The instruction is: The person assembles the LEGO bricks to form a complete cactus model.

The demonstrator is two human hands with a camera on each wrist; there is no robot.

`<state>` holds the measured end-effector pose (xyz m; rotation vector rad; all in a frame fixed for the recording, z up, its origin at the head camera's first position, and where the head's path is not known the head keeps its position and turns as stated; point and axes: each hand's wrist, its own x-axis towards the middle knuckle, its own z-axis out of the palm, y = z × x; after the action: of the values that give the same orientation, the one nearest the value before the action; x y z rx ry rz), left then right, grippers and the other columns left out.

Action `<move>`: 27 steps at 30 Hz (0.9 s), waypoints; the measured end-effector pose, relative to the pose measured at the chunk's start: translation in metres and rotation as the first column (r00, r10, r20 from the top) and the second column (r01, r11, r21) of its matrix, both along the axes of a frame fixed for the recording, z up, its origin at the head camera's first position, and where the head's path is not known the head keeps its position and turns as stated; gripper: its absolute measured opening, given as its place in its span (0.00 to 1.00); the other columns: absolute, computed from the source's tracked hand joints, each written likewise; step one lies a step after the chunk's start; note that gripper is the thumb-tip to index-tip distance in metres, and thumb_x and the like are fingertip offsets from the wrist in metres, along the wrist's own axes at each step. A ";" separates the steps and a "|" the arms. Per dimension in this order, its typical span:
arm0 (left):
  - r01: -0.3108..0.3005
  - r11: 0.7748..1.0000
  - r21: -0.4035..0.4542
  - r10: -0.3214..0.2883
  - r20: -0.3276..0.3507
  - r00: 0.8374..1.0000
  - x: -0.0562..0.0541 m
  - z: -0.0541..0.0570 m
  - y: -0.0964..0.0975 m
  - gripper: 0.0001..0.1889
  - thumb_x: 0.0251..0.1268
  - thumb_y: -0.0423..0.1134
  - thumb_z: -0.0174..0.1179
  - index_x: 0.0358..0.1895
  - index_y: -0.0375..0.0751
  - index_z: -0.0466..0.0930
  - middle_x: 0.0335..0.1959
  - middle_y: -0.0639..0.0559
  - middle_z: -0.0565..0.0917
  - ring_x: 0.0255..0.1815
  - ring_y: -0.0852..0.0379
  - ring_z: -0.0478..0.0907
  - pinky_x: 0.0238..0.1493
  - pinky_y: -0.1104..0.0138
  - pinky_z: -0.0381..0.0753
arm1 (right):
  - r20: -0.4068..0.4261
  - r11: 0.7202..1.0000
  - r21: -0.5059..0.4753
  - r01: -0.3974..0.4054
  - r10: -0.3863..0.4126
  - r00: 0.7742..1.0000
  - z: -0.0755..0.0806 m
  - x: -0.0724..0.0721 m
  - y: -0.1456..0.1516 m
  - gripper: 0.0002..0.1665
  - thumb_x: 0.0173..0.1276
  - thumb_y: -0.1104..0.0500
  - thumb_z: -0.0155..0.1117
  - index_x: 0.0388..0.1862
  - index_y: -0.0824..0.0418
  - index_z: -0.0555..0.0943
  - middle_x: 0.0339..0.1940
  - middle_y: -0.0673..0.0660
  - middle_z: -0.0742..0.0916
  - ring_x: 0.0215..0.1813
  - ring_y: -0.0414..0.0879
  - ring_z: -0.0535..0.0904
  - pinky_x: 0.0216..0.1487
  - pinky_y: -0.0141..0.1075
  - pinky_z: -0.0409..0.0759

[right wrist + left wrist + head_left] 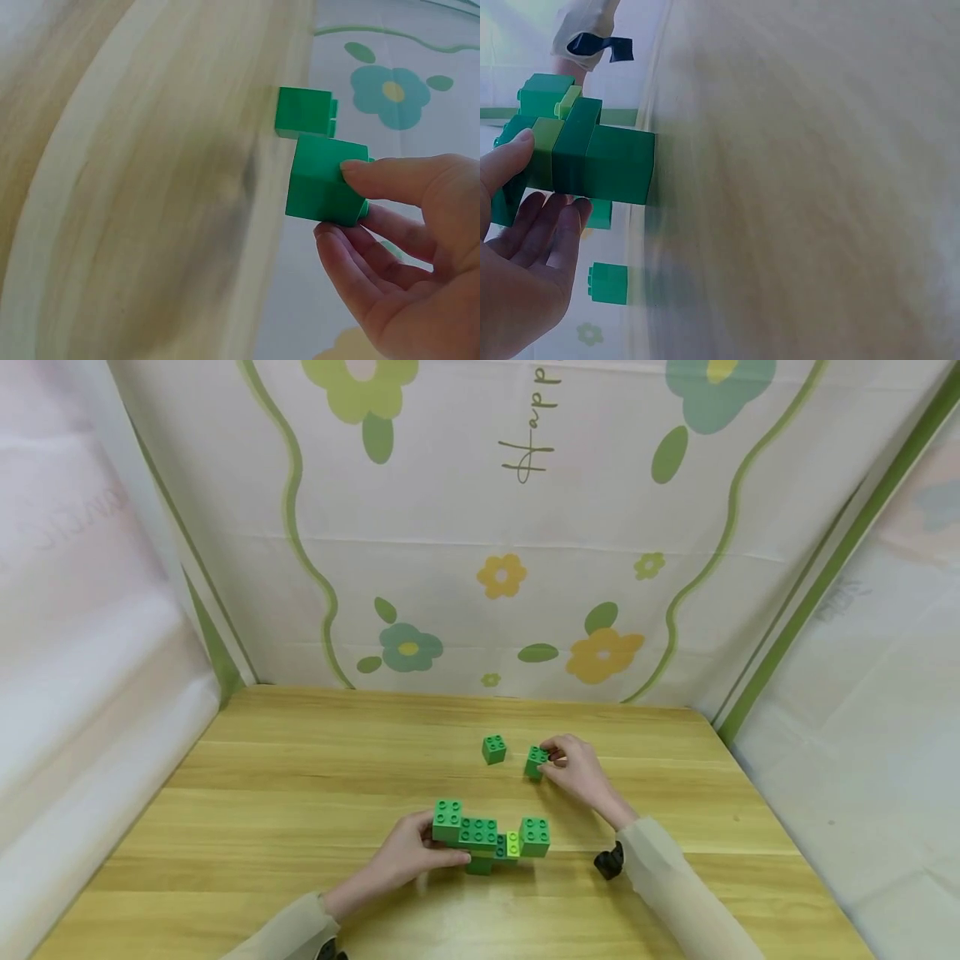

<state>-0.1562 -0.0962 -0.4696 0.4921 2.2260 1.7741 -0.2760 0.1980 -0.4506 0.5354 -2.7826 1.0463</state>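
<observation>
My left hand [408,852] grips the left end of a built piece of green toy building blocks [477,832], thumb in front and fingers behind. Bright green, dark green and lime blocks make it up, with raised blocks at both ends. In the left wrist view the built piece [619,161] lies between thumb and fingertips. My right hand [577,770] pinches a single green block [536,762] with studs on top, farther back on the table. Thumb and fingers press opposite sides of that block [326,180] in the right wrist view.
Another loose green block [494,749] stands on the wooden table [337,760], left of the pinched one. Behind the table's back edge hangs a white cloth [450,527] with printed flowers. Cloth walls also flank both sides.
</observation>
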 end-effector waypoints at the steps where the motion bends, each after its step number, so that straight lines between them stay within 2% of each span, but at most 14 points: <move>1: -0.001 1.000 0.000 0.001 -0.002 1.000 0.000 0.000 0.000 0.25 0.54 0.41 0.74 0.55 0.37 0.81 0.51 0.41 0.86 0.44 0.65 0.84 0.46 0.77 0.83 | -0.008 1.000 0.000 -0.002 0.002 1.000 0.002 0.002 0.000 0.17 0.61 0.66 0.72 0.49 0.67 0.83 0.44 0.63 0.85 0.44 0.52 0.84 0.47 0.40 0.88; 12: -0.010 1.000 0.003 0.010 0.004 1.000 0.001 0.000 -0.001 0.25 0.54 0.42 0.74 0.55 0.37 0.81 0.51 0.41 0.86 0.44 0.65 0.84 0.45 0.77 0.83 | -0.056 0.997 -0.001 -0.071 0.071 0.996 0.025 0.026 -0.005 0.18 0.61 0.65 0.73 0.50 0.65 0.83 0.44 0.59 0.85 0.45 0.49 0.84 0.48 0.38 0.88; 27: -0.011 1.000 0.005 0.011 0.011 1.000 0.000 -0.001 0.000 0.26 0.54 0.42 0.74 0.56 0.37 0.80 0.52 0.42 0.86 0.45 0.64 0.84 0.46 0.77 0.83 | -0.171 0.983 0.020 -0.185 0.185 0.968 0.053 0.059 -0.019 0.18 0.59 0.64 0.75 0.49 0.63 0.83 0.44 0.57 0.85 0.43 0.50 0.85 0.45 0.34 0.88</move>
<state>-0.1564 -0.0966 -0.4704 0.4708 2.2217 1.7838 -0.2175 0.1793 -0.3976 0.8574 -2.6240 0.9757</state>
